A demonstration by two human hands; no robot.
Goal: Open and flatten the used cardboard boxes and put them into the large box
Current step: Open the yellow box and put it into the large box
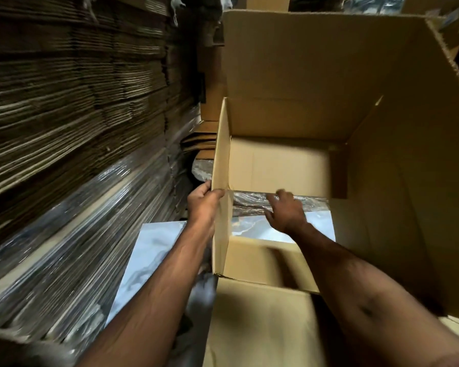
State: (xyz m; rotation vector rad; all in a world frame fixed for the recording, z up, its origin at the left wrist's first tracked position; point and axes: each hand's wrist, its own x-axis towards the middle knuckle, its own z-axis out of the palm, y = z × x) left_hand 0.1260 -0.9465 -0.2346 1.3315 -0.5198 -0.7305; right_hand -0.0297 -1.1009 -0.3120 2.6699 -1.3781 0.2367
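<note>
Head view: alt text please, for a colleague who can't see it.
A person holds an opened cardboard box, left hand gripping its left wall, right hand reaching inside to its far flap. Flattened cardboard stacks stand left; a large box right.

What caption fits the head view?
Left hand grips the cardboard box wall; right hand reaches inside.

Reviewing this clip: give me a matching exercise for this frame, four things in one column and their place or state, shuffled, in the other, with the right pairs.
Things:
1. left hand
2. right hand
3. small cardboard box
4. stacked flat cardboard

Places or states:
A. piled high along the left of the view
B. grips the box's left wall at its edge
C. open at both ends, floor showing through it
D. reaches inside the box, fingers at the far flap's lower edge

Pairs: 1-B, 2-D, 3-C, 4-A
</note>
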